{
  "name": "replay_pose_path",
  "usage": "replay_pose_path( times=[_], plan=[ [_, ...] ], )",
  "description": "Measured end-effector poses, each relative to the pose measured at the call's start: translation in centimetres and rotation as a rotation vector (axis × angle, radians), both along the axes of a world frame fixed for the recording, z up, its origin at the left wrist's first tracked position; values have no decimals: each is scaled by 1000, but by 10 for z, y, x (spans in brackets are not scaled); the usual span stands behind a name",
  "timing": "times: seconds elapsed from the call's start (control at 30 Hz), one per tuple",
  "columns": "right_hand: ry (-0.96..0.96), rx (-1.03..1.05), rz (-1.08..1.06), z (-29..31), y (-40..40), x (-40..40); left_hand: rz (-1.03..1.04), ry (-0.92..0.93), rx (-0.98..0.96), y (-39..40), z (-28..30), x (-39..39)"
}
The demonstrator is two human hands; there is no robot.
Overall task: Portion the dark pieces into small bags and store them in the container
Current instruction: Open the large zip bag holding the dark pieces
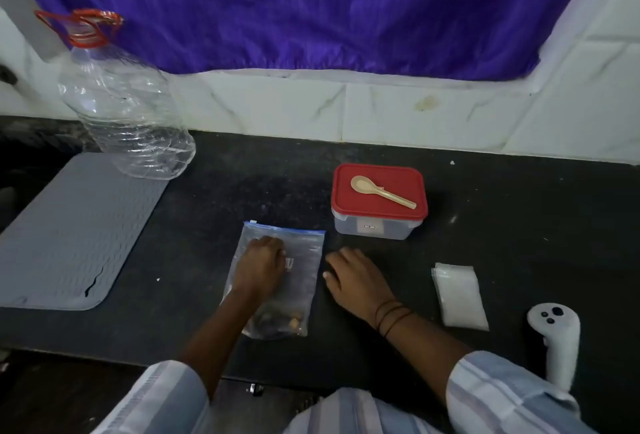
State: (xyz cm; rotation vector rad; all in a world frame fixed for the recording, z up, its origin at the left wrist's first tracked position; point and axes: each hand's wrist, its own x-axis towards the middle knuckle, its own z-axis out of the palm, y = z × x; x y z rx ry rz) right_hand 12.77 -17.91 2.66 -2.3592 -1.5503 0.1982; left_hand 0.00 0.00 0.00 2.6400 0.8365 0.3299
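A clear zip bag (304,260) with a blue seal strip lies flat on the dark counter (214,211). Dark and tan pieces (277,322) sit bunched at its near end. My left hand (259,267) rests palm down on the bag's upper half, fingers curled. My right hand (356,277) lies on the counter just right of the bag, fingers loosely bent, nothing in it. A clear container with a red lid (379,201) stands behind, closed, with a tan spoon (381,191) lying on the lid. A stack of small clear bags (459,295) lies to the right.
A large empty plastic bottle (124,111) with a red cap stands at the back left, next to a grey ribbed mat (69,232). A white handheld controller (557,340) stands at the front right edge. A tiled wall and purple curtain (311,7) close off the back.
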Motion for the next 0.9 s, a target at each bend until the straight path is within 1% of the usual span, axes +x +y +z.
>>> replay_pose_path(
  times=[0.07, 0.17, 0.2, 0.27, 0.37, 0.43, 0.53, 0.6, 0.63, 0.7, 0.73, 0.8, 0.9],
  plan=[
    [95, -16, -42, -5, 10, -7, 14, -15, -27, 4, -2, -7],
    [184, -49, -99, -8, 27, -14, 2, -11, 18, 5, -5, -12],
    [214, -50, -132, -8, 33, -14, 26, -8, 50, 4, -5, -11],
    [268, -36, -197, -8, 42, -13, 153, 16, 76, 3, -2, -9],
    [356, -38, -281, -9, 53, -14, 349, 58, -113, 3, 0, -6],
    [398, -37, -323, -10, 57, -13, 396, 40, -190, 6, 0, -6],
    [418, -45, -342, -12, 60, -13, 410, 45, -214, 13, -2, -8],
    [398, -55, -324, -12, 61, -12, 425, -21, -238, 19, -5, -8],
    [386, -58, -317, -12, 61, -13, 440, -87, -276, 22, -5, -7],
    [351, -69, -309, -13, 60, -14, 526, -250, -418, 29, 1, -6],
    [323, -76, -306, -13, 60, -15, 587, -299, -492, 34, 4, -6],
    [289, -86, -299, -15, 60, -16, 648, -331, -600, 43, 12, -6],
    [346, -68, -285, -10, 67, -18, 584, -454, -786, 47, 21, -12]
  ],
)
